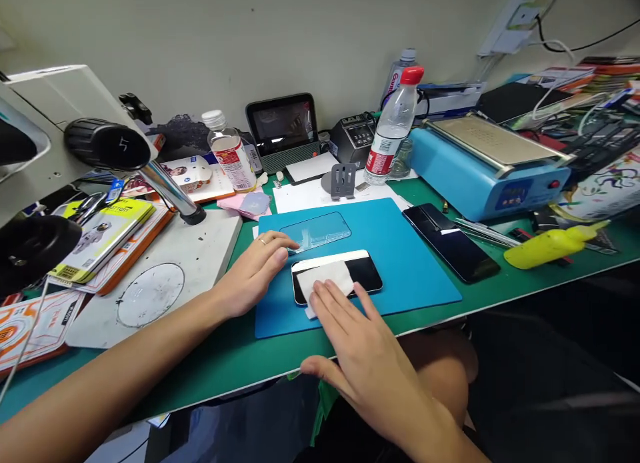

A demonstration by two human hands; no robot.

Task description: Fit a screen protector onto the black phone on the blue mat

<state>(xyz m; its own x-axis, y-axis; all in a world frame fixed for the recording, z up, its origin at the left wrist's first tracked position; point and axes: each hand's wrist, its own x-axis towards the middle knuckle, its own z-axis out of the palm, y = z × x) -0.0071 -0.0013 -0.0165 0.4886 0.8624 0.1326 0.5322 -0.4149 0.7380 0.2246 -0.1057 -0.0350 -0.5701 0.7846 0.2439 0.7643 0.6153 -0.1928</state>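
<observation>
A black smartphone [367,273] with a light frame lies face up on the blue mat [400,249]. A white wipe [327,276] covers the left part of its screen. My right hand [360,343] presses the wipe with outstretched fingers, its thumb held apart. A clear glass screen protector [323,231] lies on the mat behind the phone. My left hand [257,269], with a ring on one finger, rests at the left of the phone, fingers extended and fingertips at the screen protector's near left edge. Nothing shows in its grip.
A second dark phone [450,243] lies right of the mat, near tweezers [487,231] and a yellow squeeze bottle [555,244]. Behind stand a blue heating plate machine [460,169], a red-capped bottle [393,129] and a white-capped bottle [230,153]. A microscope stand [210,233] occupies the left.
</observation>
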